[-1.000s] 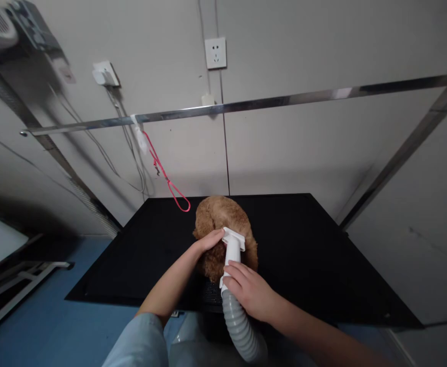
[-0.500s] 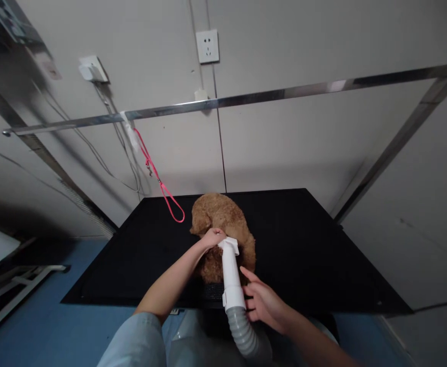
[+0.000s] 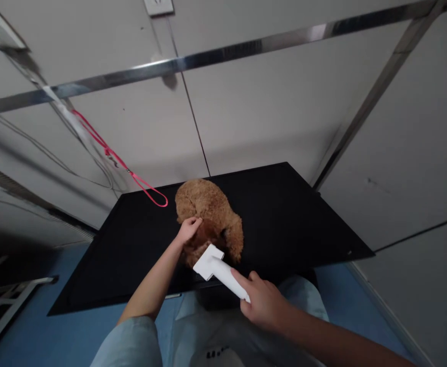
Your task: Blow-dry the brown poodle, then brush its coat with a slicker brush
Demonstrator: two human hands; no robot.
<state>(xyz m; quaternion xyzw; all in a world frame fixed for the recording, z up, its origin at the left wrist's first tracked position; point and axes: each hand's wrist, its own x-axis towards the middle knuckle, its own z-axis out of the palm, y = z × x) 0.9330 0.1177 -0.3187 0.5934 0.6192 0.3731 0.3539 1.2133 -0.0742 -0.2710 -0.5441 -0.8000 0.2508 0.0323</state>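
The black table (image 3: pixel 284 219) is backed by wall (image 3: pixel 261 117) at twelve o'clock. The nozzle (image 3: pixel 223 272) is finger-wrapped by the right hand (image 3: pixel 266 305); the dog (image 3: pixel 208 200) is touched by the left hand (image 3: pixel 188 229), finger state unclear.

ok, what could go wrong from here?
1. The white plastic T-shaped nozzle in the right hand is close to the curly brown-furred dog; its wide flat head might knock the dog if either shifts.
2. The dog is near the front edge of the flat black table, and the pink looped leash hangs apart from it; with no tether visible, perhaps only the left hand would check a lunge.
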